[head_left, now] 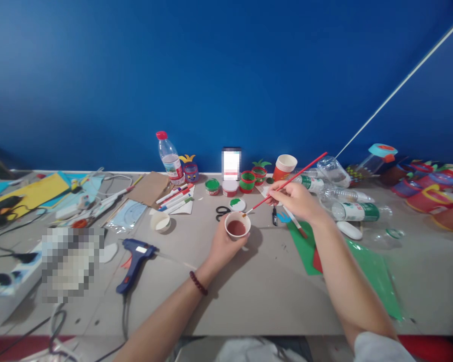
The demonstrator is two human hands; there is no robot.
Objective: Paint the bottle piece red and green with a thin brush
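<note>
My left hand (226,241) is wrapped round a white paper cup (237,225) with reddish-brown liquid inside, held over the table. A red-handled paintbrush (300,172) is pinched in my right hand (292,198), its tip at the cup's far rim. Behind the cup lie black scissors (222,213) and a lid smeared with green paint (237,204). Farther back stand an open pot of green paint (212,186), a pale pot (230,188) and a red-and-green ringed cup (246,181).
At left are a blue glue gun (136,264), a white power strip (20,284), a small white cup (160,221) and several markers (177,197). Plastic bottles (357,211), green sheets (375,271) and stacked paper cups (285,165) are on the right. A capped bottle (169,160) stands by the blue wall.
</note>
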